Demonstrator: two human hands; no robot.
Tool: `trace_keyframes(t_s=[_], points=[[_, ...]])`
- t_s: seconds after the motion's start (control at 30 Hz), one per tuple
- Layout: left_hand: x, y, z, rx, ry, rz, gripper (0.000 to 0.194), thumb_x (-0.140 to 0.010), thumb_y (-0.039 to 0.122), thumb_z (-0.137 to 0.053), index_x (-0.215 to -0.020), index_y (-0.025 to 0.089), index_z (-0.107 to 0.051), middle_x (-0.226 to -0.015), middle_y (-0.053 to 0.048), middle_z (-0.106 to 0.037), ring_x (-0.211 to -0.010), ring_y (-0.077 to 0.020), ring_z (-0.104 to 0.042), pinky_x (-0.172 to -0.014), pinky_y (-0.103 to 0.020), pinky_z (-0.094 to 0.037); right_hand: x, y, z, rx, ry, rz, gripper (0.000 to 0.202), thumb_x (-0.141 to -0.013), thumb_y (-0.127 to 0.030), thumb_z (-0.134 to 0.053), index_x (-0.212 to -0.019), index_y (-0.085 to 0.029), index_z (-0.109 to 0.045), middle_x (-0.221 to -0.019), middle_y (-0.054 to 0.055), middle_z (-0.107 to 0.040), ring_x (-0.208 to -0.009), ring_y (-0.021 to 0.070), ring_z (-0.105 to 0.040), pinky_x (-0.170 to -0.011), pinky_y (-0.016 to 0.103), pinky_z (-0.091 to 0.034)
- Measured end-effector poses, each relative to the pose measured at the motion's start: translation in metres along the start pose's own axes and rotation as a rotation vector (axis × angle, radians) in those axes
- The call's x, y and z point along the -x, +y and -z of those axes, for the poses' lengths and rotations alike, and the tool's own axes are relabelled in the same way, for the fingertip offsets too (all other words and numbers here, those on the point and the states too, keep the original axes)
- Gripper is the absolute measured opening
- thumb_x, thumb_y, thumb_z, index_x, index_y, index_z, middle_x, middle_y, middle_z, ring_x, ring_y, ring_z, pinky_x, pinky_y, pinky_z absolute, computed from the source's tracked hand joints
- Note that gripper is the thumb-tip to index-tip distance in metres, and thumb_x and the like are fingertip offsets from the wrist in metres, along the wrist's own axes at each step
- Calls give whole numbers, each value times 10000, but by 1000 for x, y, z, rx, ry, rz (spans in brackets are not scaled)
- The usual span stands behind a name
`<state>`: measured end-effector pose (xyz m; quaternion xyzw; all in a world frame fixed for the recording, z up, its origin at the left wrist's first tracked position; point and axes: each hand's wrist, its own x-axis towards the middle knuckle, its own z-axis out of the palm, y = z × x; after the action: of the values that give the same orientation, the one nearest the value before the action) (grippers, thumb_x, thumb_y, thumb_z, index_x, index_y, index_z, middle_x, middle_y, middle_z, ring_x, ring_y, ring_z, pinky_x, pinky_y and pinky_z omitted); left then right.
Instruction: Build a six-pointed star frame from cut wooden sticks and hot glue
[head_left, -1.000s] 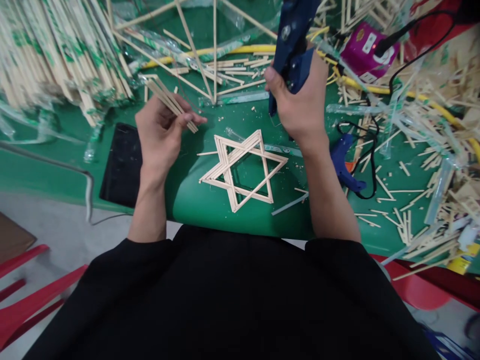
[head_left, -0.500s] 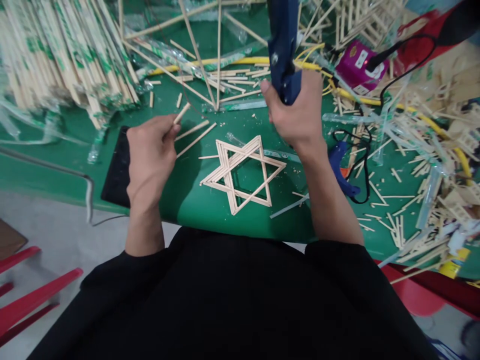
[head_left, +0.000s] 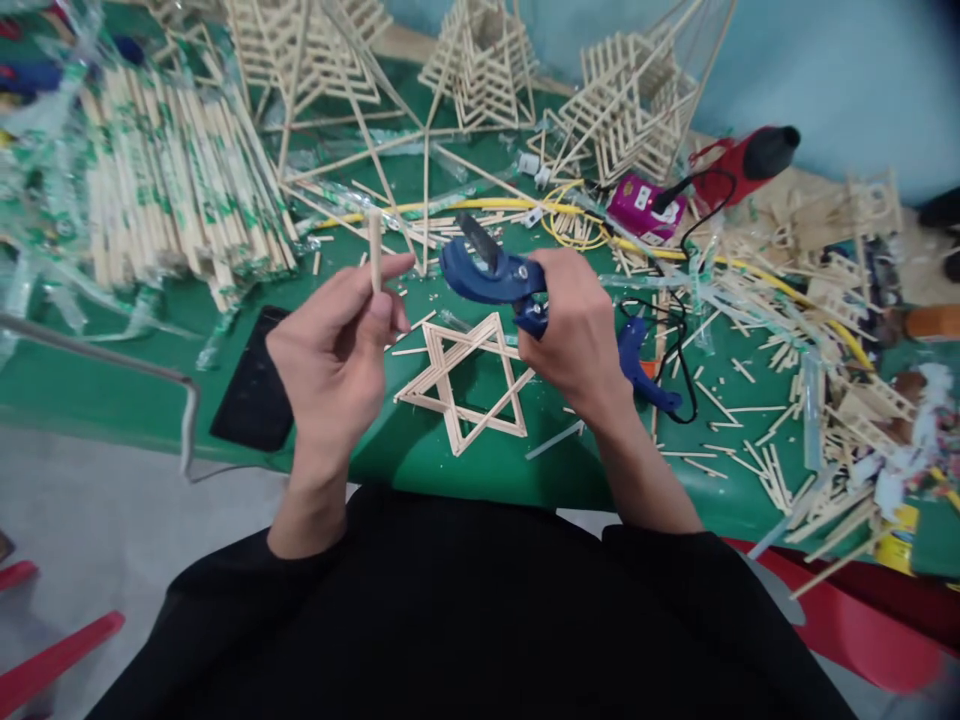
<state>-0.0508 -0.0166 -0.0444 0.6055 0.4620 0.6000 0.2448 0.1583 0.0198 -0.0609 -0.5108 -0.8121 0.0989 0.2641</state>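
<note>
My left hand (head_left: 334,355) pinches a chopstick (head_left: 376,250) between thumb and fingers, held upright above the table. My right hand (head_left: 574,330) is wrapped round the handles of a blue pipe cutter (head_left: 491,275). Its jaws point left, apart, with the dark blade raised off the curved jaw and nothing between them. Below and between my hands, a six-pointed star of layered chopsticks (head_left: 444,390) lies flat on the green table (head_left: 420,470). The cutter and right hand hide a little of its right point. Loose sticks lie by its upper left edge.
Wrapped chopsticks (head_left: 172,190) are heaped at left, beside a black flat device (head_left: 259,390). Stacked stick frames (head_left: 637,100) stand behind. At right lie a blue tool with a cord (head_left: 646,370), a purple box (head_left: 645,205), a yellow cable (head_left: 795,295) and scattered offcuts (head_left: 772,475).
My right hand has lowered the cutter and swung it from pointing away to pointing left. My left hand has moved right and turned its stick upright. The view has shifted, showing more behind.
</note>
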Motion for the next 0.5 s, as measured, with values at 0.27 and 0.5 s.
trace_keyframes(t_s=[0.27, 0.5], points=[[11, 10, -28, 314, -49, 147, 476, -765, 631, -792, -1110, 311, -721, -685, 18, -491, -567, -91, -420, -509, -257, -360, 8, -17, 9, -30, 49, -101, 401, -750, -222, -594, -1117, -219, -433, -1109, 133, -514, -1145, 364, -522, -1005, 606, -415], [7, 37, -76, 237, 116, 193, 400, -777, 574, -806, -770, 231, -600, -750, 23, -577, -698, -120, -593, -611, -309, -546, 7, -56, 14, 3, 405, -203, 268, -817, -315, -500, -1039, -245, -366, -1004, 104, -489, -965, 304, -533, -908, 556, -444]])
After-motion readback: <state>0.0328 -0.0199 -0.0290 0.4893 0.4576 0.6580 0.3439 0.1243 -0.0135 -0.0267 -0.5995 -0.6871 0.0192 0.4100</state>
